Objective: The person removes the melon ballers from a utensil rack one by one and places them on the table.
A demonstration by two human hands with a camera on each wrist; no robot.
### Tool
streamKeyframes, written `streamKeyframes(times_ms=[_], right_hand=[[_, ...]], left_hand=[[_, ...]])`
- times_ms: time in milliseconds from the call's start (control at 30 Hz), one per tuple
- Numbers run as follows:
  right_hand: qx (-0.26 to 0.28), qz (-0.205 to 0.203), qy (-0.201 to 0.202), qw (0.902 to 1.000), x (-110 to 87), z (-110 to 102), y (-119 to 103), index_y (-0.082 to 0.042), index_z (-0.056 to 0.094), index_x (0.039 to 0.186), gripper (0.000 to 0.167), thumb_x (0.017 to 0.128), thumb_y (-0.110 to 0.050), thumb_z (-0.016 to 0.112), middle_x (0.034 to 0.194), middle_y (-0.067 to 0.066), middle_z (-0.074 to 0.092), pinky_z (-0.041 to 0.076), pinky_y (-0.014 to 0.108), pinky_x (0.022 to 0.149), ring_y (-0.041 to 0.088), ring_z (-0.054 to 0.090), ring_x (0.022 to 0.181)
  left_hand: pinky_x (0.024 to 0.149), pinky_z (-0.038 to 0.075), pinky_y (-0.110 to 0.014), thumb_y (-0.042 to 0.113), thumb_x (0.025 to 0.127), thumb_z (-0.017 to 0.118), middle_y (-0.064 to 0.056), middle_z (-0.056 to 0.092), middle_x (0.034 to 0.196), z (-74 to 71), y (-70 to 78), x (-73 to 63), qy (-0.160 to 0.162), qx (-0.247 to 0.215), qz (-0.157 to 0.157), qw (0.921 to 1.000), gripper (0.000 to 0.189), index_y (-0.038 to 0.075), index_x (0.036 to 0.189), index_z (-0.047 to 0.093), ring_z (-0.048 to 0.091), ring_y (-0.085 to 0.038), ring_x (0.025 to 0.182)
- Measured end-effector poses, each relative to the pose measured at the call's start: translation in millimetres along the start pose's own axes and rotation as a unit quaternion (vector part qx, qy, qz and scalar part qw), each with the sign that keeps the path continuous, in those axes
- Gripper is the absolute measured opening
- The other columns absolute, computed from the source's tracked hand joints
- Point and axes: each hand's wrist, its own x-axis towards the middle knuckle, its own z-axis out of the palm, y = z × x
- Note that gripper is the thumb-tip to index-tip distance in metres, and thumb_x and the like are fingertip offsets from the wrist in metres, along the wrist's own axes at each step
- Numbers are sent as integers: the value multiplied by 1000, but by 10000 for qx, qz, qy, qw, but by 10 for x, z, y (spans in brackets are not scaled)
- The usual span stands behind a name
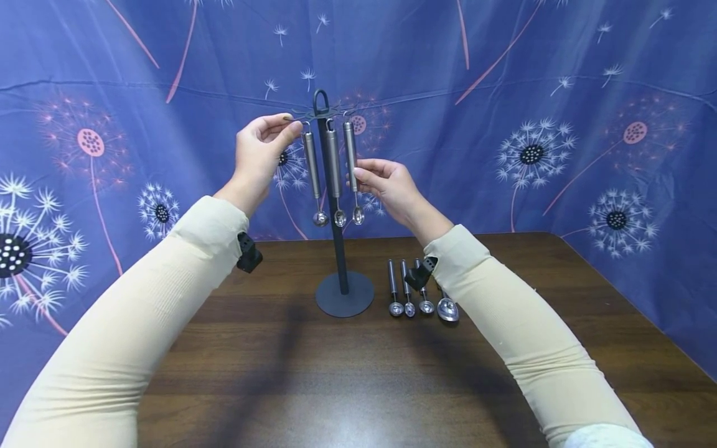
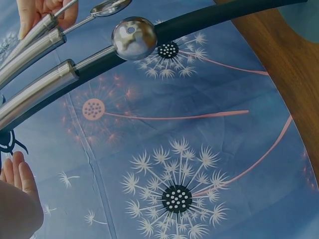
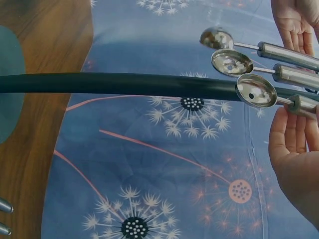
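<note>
A dark utensil stand [image 1: 340, 255] rises from its round base, with three steel melon ballers hanging from the hooks at its top. High on the left, my left hand [image 1: 259, 152] pinches the end of a hook beside the left melon baller [image 1: 311, 165]. The middle melon baller [image 1: 334, 165] hangs in front of the pole. My right hand [image 1: 389, 186] holds the lower handle of the right melon baller [image 1: 350, 149] between thumb and fingers, its loop up at a hook. In the right wrist view, small holes show in the bowls of two melon ballers [image 3: 256, 91].
Several more steel scoops [image 1: 395, 308] lie in a row on the brown wooden table [image 1: 269, 373], right of the base and partly behind my right wrist. A blue dandelion-print cloth [image 1: 448, 143] hangs behind the stand.
</note>
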Motion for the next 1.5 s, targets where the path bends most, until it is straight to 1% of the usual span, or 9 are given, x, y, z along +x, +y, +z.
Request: streamKeyframes(times_ms=[300,467,633,733,900,1033,1133,1333,1500], right_hand=[[30,-296,83,9995,-65,-22,-19,12,54,125,34,95,-2,58,88,-1,69,56,22,81,10,68,80],[301,-264,248,9989,-108,-86,-20,11,53,126,34,95,-2,58,91,1,68,55,21,80,11,67,81],[521,-117,397,9978,-123,-211,16,12,50,129,36,96,-2,57,92,2,66,55,19,77,11,65,82],[571,-24,452,9973,-129,-278,50,12,50,127,34,96,-1,56,90,1,66,55,19,76,10,65,81],[533,79,508,9972,-158,-357,96,13,48,129,36,96,-1,55,89,1,66,55,19,76,11,65,80],[530,116,499,9973,-185,-403,118,12,47,129,36,96,-1,55,90,1,66,55,19,77,11,66,80],[546,154,495,9972,-205,-435,134,10,50,125,31,97,-1,55,90,0,66,55,19,78,11,66,82],[503,281,534,9969,-243,-512,172,2,56,115,19,97,-4,56,91,-1,67,54,18,78,9,66,83],[471,374,583,9965,-263,-577,219,-2,58,111,15,96,-5,58,91,-1,66,54,19,79,10,65,82]], left_hand=[[94,50,-24,16,85,76,6,67,92,2,25,-1,17,483,18,9988,36,1,114,64,65,-6,89],[94,49,-24,23,83,77,8,66,93,-4,59,10,-36,948,28,9955,35,5,111,64,64,-5,90],[95,47,-25,29,82,78,8,65,99,-7,98,16,-116,1263,-93,9919,36,11,109,63,63,-8,100],[98,46,-26,28,83,78,4,62,109,-5,113,23,-207,1283,-148,9914,45,10,118,57,60,-13,108],[109,40,-30,30,88,72,-6,50,139,-21,125,41,-611,1353,-381,9882,66,13,143,41,52,-14,126],[116,31,-33,33,91,68,-5,41,151,-32,118,67,-942,1329,-563,9850,71,17,151,32,44,-13,136],[117,29,-34,34,91,68,-5,41,150,-34,104,85,-1000,1285,-611,9848,71,18,151,32,43,-13,137],[115,34,-31,35,91,68,-6,47,144,-58,82,92,-998,1371,-586,9838,66,16,146,39,45,-15,134],[111,37,-29,33,91,68,-4,54,134,-74,78,103,-879,1246,-559,9867,58,11,140,46,50,-16,127]])
